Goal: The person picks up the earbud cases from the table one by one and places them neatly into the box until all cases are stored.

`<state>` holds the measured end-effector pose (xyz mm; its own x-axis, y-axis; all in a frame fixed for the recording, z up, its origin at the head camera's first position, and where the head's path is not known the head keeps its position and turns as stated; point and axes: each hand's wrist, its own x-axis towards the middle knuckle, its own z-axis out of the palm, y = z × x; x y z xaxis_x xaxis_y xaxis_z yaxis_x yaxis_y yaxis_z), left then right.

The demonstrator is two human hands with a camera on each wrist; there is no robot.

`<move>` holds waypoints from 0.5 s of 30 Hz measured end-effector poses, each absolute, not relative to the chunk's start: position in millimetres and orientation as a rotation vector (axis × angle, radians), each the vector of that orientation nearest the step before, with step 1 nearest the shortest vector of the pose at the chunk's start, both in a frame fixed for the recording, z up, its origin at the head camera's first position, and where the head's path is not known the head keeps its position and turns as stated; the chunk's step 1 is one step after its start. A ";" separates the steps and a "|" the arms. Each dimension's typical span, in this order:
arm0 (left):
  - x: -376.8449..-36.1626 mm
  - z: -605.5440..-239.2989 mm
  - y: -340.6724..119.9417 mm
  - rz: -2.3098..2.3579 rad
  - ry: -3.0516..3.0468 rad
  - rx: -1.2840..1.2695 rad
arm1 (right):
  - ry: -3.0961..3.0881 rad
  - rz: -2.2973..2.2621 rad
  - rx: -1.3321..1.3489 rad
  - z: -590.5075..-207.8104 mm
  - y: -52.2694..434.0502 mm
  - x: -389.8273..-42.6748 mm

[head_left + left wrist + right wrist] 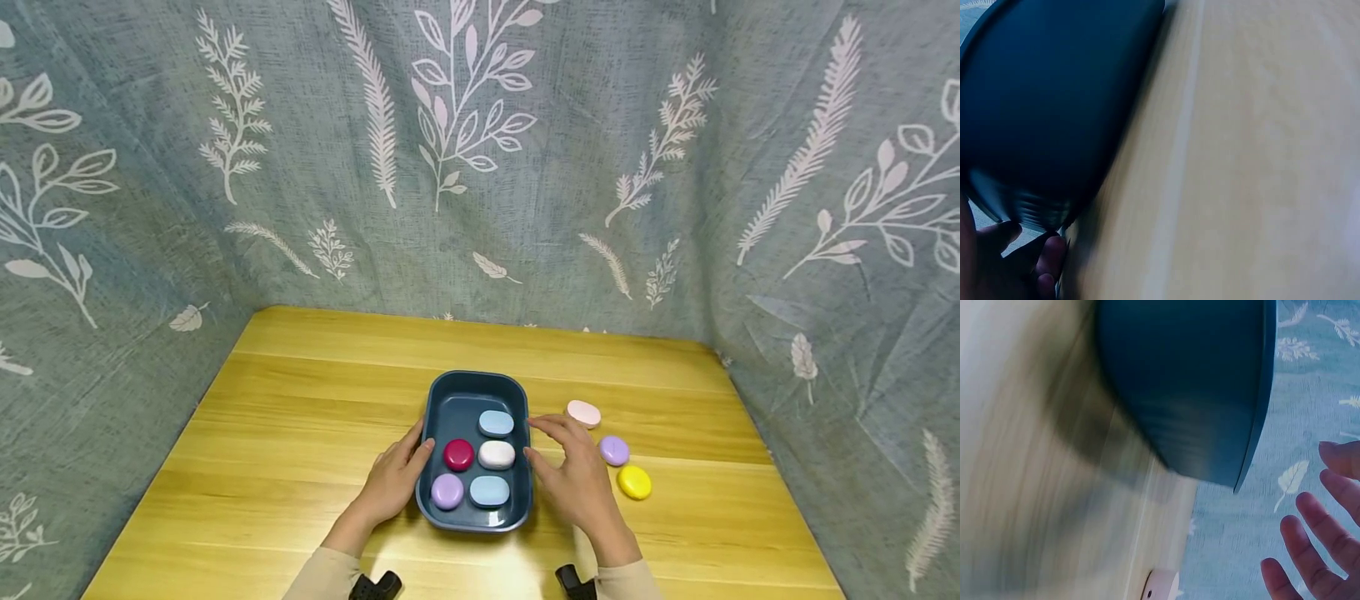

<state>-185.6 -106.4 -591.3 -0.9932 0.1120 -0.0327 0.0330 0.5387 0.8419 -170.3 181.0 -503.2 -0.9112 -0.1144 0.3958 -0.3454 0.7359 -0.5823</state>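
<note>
Across the lower middle of the frame, the worktop [300, 433] carries a blue tray [438, 400] of pebble-shaped cases. Left hand [390, 483] touches its left wall, fingers relaxed; right hand [573, 479] hovers beside it, fingers spread, holding nothing. A one-sided nudge could slide the tray, I judge.

No legible text, label, brand, number or sign is shown in any view. The oval cases in the blue tray [442, 400] and on the wooden table [300, 400] are plain and unmarked. The grey curtain [525, 167] is printed only with white leaf and fern motifs, and no lettering is carried by them.
</note>
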 end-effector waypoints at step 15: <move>-186.0 -589.9 -107.5 1.478 2.669 0.125 | -2.629 0.905 0.258 -513.0 213.7 -166.4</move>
